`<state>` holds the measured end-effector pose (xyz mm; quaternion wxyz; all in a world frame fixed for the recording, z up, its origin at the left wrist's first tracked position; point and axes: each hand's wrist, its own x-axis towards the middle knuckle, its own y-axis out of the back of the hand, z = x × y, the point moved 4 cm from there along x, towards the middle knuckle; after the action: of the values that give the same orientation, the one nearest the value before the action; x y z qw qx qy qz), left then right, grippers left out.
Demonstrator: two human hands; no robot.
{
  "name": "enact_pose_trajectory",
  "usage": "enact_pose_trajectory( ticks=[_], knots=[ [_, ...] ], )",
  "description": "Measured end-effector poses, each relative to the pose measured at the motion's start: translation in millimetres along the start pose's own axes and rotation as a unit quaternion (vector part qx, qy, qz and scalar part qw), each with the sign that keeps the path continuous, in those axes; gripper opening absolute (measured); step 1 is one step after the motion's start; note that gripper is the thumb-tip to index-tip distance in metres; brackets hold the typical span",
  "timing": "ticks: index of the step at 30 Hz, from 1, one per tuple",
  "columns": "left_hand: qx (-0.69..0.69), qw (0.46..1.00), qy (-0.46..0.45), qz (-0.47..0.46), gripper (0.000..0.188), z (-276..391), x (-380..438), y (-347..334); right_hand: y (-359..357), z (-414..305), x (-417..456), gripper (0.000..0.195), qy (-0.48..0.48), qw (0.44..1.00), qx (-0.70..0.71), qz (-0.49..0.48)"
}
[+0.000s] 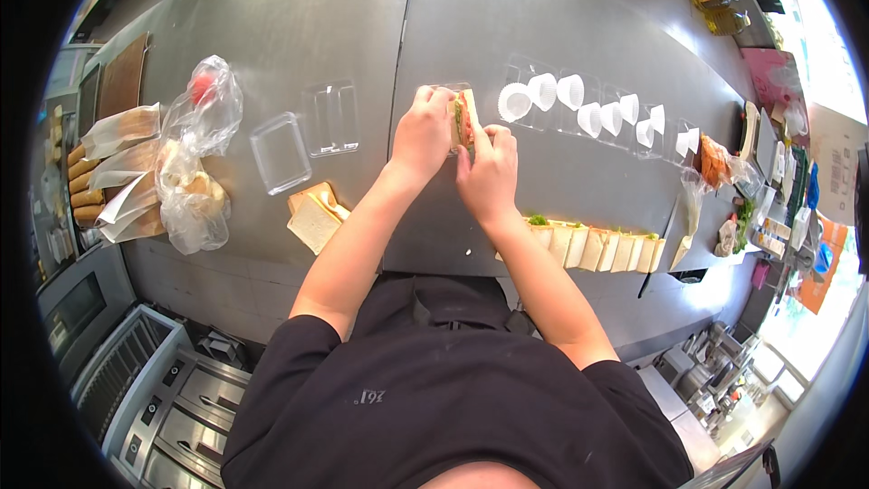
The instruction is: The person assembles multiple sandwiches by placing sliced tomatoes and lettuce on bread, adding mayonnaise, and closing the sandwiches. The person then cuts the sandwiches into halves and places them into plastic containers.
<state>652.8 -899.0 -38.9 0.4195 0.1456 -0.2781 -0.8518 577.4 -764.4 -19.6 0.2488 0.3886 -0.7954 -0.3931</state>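
Both hands are on a cut sandwich (464,115) with green and red filling showing along its side. My left hand (428,123) grips its left side near the far end, while my right hand (490,166) holds it from the right and the near end. Under the sandwich, part of a clear plastic box (441,86) shows past my fingers. To the right, white paper cups (543,92) sit in a line of clear plastic trays. A row of cut sandwiches (590,246) stands along the near edge, partly behind my right forearm.
Bread slices (316,221) lie beside my left forearm. Two clear plastic box parts (282,153) are left of my hands. Farther left are plastic bags (197,183) and paper-wrapped bread (125,170). A bag with orange contents (714,161) lies right on the steel table (326,20).
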Motion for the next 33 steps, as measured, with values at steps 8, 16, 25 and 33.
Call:
enact_pose_trajectory(
  ticks=[8, 16, 25, 33],
  knots=[
    [0.11, 0.991, -0.067, -0.029, 0.014, -14, 9, -13, -14, 7, -26, 0.048, 0.081, 0.995, -0.05, 0.01],
    [0.097, 0.988, -0.123, 0.006, 0.011, -2, 2, -3, 4, 6, -29, 0.051, 0.074, 0.995, -0.065, 0.016],
    [0.105, 0.994, -0.014, -0.029, 0.013, -12, 27, -17, -5, 17, -29, 0.053, 0.092, 0.991, -0.093, -0.008],
    [0.111, 0.992, 0.028, -0.055, 0.022, -11, 39, -16, -9, 18, -37, 0.062, 0.096, 0.991, -0.094, -0.028]
  ],
)
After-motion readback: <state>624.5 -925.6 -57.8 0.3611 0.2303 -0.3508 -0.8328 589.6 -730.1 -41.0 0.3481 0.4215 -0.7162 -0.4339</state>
